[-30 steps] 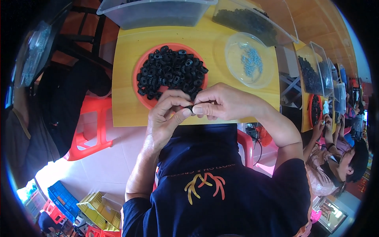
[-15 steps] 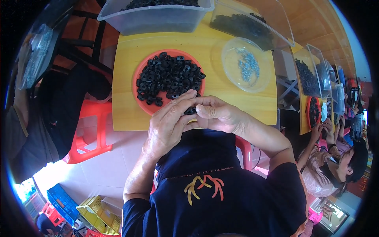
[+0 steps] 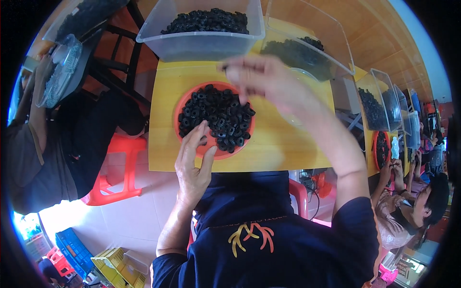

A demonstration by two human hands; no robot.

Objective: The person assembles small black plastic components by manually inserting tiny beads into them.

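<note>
Sitting at a yellow wooden bench (image 3: 273,149), dark blue shirt (image 3: 269,240) filling the lower middle of the view. Standing at the bench's far edge, a clear plastic tub (image 3: 201,36) heaped with black rubber rings; just beside it toward the far right corner, a second clear tub (image 3: 312,45) holding fewer of the same. Resting near the middle of the bench, slightly toward its left edge, a round red tray (image 3: 213,152) piled with black rubber rings (image 3: 218,117). Lying partly hidden under the raised arm, toward the right edge, a clear shallow dish (image 3: 300,77).

Hovering above the far rim of the red tray, the right hand (image 3: 269,81), blurred, fingers loosely curled with fingertips together; whether anything is pinched there, cannot tell. Reaching in from the near edge, the left hand (image 3: 194,161), fingers extended and spread, fingertips touching the rings at the tray's near left rim, gripping nothing.

Standing on the floor off the bench's left edge, a red plastic stool (image 3: 117,173). Sitting further left, another person in dark clothes holding a clear dish. Working along further benches off the right edge, more people with tubs of black rings.
</note>
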